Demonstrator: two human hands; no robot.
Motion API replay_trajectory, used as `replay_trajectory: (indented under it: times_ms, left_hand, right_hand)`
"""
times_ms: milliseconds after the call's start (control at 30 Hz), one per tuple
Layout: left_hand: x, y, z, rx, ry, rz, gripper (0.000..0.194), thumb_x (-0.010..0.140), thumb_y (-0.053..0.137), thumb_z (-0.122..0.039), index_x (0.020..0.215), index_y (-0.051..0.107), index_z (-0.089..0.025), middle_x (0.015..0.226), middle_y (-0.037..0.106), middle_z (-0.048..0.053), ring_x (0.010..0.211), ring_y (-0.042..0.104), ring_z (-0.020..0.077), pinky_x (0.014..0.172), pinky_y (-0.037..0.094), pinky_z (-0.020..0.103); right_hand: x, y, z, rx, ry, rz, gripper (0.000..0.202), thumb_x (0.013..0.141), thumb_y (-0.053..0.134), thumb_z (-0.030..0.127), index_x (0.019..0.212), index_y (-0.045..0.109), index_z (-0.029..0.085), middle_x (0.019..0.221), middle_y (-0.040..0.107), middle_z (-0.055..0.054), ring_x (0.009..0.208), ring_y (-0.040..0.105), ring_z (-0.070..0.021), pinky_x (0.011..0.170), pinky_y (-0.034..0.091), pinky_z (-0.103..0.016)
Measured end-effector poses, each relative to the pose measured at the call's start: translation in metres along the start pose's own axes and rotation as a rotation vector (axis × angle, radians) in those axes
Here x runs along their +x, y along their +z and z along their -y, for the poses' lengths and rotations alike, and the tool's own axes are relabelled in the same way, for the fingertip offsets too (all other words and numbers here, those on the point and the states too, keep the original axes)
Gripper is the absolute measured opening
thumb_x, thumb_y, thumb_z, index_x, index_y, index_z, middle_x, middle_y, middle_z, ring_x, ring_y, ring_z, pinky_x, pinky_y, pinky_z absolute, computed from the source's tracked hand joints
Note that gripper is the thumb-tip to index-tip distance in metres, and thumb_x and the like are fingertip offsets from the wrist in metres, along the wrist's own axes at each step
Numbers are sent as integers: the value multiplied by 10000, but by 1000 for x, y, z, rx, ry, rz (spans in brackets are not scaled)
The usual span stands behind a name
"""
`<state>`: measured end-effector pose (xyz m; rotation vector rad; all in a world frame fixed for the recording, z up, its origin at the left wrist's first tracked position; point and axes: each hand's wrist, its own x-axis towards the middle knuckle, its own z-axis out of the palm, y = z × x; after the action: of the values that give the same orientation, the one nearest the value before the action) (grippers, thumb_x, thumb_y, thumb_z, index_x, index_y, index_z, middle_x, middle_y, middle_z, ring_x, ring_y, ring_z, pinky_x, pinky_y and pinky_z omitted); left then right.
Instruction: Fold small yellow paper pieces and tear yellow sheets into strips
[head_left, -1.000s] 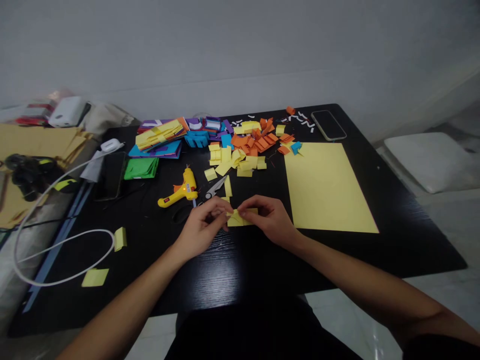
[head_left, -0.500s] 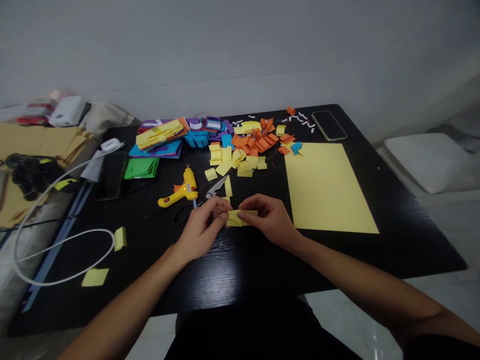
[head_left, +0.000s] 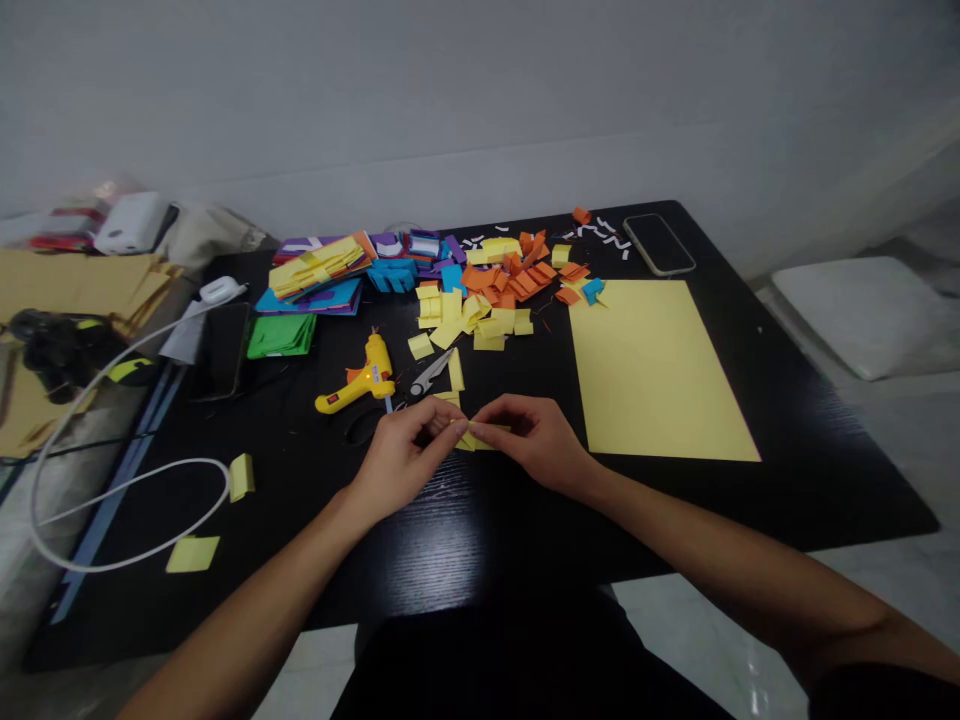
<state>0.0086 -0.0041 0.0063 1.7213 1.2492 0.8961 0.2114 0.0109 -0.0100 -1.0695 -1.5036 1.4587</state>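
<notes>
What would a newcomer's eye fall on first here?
Probably the large yellow sheet, flat on the right of the black table. Then the yellow and orange paper pieces heaped towards the back, and the yellow glue gun to their left. The left hand and right hand hold small yellow paper.

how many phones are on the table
2. The right phone lies behind the large yellow sheet; the left phone lies left of the green paper. Others may be hidden under the paper piles.
</notes>
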Motion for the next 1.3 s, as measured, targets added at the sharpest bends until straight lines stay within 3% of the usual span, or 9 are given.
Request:
replay_trajectory:
  times_ms: [167,300,400,533,767,933,1100,1300]
  left_hand:
    - [-1,0,2,-98,-61,24,200,979,626,-372,969,684,-181,766,659,8,669,631,132,641,525,248]
    - [0,2,5,-182,-77,25,208,916,713,-345,1031,655,-182,784,666,-2,688,633,126,649,517,239]
    - [1,3,8,-168,-86,9,164,892,742,-325,927,666,-184,757,660,-12,671,615,114,632,493,224]
    - [1,2,11,-181,-98,13,157,897,740,-326,967,695,-192,786,671,-3,689,615,122,634,486,231]
    - [1,3,7,-227,-67,-9,215,896,742,-313,1059,670,-194,865,682,14,759,631,134,705,509,250]
    - [0,4,5,-208,-118,-11,196,885,736,-311,1010,658,-181,742,620,-19,666,574,112,616,465,223]
    - [0,5,5,-184,-69,-70,137,861,745,-268,953,713,-172,747,660,-2,671,600,113,639,497,231]
    - [1,6,3,-203,-33,-92,119,850,766,-243,950,751,-180,751,703,-3,659,630,104,638,522,209]
  right_hand:
    - [1,-1,1,44,8,-22,164,830,797,371,843,775,208,802,761,-17,759,692,-168,720,550,-305]
    - [4,-1,-2,102,10,-72,177,827,801,372,865,756,205,837,757,-21,779,698,-166,745,564,-308]
    - [4,0,-3,132,32,-48,204,820,807,377,898,733,204,869,756,-28,807,709,-170,769,584,-315]
    - [1,0,-1,123,37,-3,234,822,806,358,986,735,207,925,766,-37,862,726,-178,820,594,-322]
    - [2,0,-2,113,47,-12,192,813,807,360,858,721,195,809,733,-10,746,690,-150,734,573,-290]
    - [3,0,-5,219,81,-59,249,757,852,339,883,681,210,851,733,-6,790,706,-157,751,591,-290]
    - [2,-1,-3,177,47,-21,207,784,823,301,944,720,221,884,756,-15,826,718,-163,797,599,-312]
    - [2,-1,-3,129,7,-34,159,797,816,320,865,728,206,815,738,-5,756,695,-146,754,593,-300]
